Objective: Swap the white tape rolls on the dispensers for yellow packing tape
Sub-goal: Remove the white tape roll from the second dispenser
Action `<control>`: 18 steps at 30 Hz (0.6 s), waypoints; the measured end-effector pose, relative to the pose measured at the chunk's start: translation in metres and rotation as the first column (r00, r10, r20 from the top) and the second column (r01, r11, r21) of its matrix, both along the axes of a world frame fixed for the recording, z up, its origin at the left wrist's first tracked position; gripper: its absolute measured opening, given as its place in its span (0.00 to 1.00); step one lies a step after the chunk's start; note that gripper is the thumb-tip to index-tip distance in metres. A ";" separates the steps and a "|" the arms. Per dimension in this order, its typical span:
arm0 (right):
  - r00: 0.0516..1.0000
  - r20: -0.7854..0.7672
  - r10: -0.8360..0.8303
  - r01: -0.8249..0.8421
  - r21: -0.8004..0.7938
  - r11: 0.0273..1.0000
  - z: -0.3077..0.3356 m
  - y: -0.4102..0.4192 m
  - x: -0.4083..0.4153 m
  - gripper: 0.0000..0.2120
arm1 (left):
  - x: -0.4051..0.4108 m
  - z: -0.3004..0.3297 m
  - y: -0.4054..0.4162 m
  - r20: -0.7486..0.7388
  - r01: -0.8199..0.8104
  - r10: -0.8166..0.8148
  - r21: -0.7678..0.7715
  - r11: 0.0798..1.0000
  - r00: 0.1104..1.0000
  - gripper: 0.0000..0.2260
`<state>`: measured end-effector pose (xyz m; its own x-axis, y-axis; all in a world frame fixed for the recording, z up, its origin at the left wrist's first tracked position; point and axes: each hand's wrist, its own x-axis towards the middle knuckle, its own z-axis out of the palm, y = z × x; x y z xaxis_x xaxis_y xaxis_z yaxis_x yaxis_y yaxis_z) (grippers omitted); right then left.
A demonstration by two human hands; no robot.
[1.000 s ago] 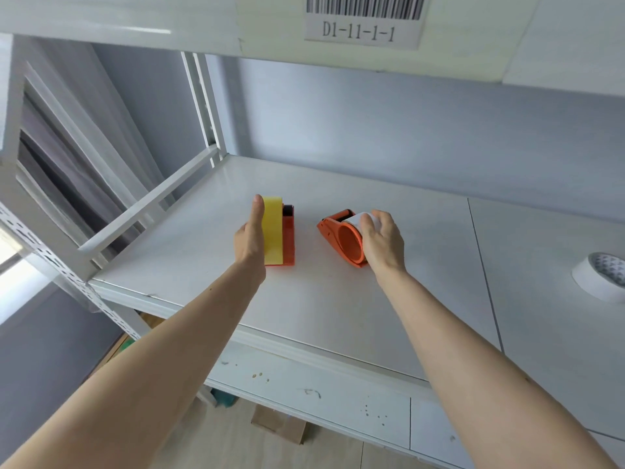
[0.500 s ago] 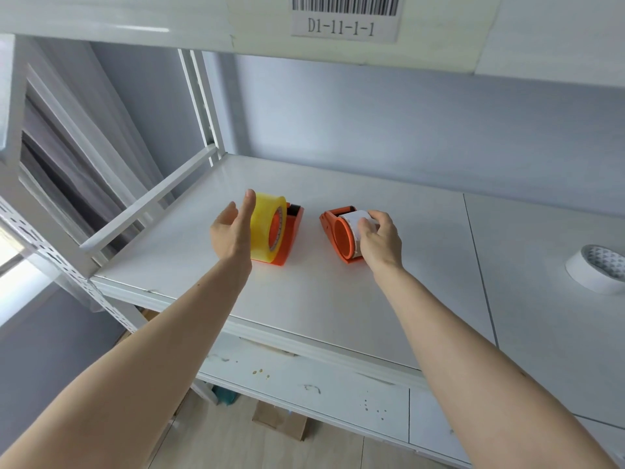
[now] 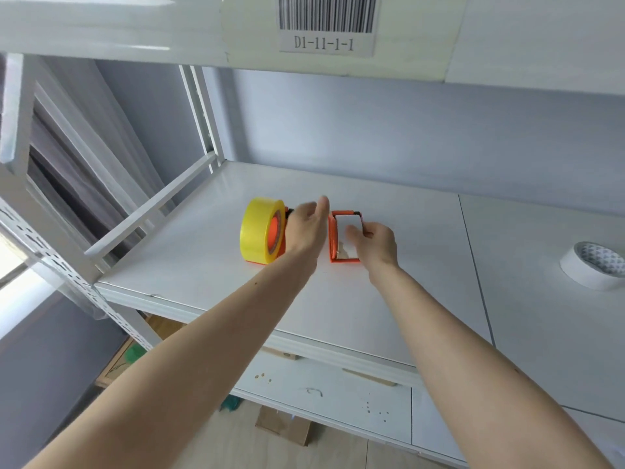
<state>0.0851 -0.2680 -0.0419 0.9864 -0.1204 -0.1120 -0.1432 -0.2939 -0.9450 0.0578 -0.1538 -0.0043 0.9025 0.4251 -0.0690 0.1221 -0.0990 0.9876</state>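
The yellow packing tape is a thick glossy roll standing on edge on the shelf, mounted on an orange dispenser whose hub shows through its core; it sits just left of the left hand's fingers. A second orange dispenser stands upright just right of those fingers, carrying a white tape roll that the right hand's fingers touch. Another white tape roll lies flat well to the right of them

Two orange dispensers; one yellow roll; two white rolls.
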 end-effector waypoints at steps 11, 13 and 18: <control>0.998 -0.038 0.056 -0.058 -0.047 0.997 -0.002 0.004 0.003 0.16 | 0.006 -0.061 -0.004 -0.135 0.220 -0.219 -0.005 0.976 0.966 0.27; 0.997 -0.039 0.059 -0.061 -0.037 0.997 -0.003 0.005 0.005 0.17 | 0.003 -0.077 0.001 -0.131 0.294 -0.278 0.119 0.948 0.952 0.34; 0.998 -0.010 0.059 -0.060 -0.014 0.998 -0.003 0.008 0.013 0.15 | 0.006 -0.088 0.012 -0.038 0.272 -0.271 0.244 0.931 0.962 0.10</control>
